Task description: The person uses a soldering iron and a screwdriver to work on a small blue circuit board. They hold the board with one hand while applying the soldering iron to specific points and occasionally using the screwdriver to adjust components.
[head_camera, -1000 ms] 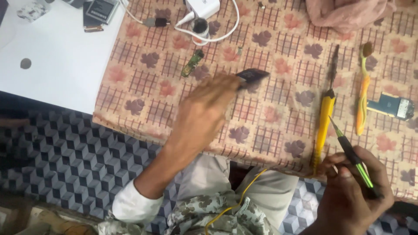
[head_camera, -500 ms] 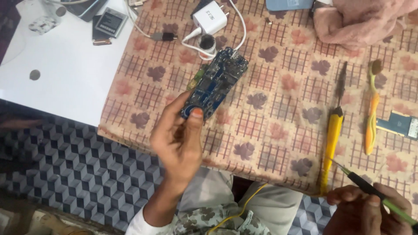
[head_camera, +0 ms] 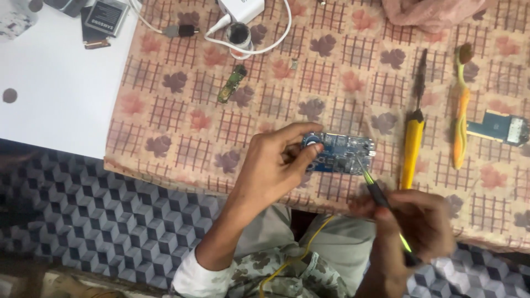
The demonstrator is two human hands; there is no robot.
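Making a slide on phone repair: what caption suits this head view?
Left hand holds a blue circuit board on a patterned tablecloth while the right hand touches a green-handled tool to it.

Leaf-patterned tablecloth [head_camera: 182, 83], cube-patterned floor [head_camera: 99, 215]

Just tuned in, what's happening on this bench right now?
A person seated at a table covered by a patterned cloth holds a blue circuit board flat at its left end with the left hand. The right hand grips a thin green-and-black tool whose tip touches the board's right part. A yellow-handled screwdriver and a toothbrush lie on the cloth to the right, untouched.
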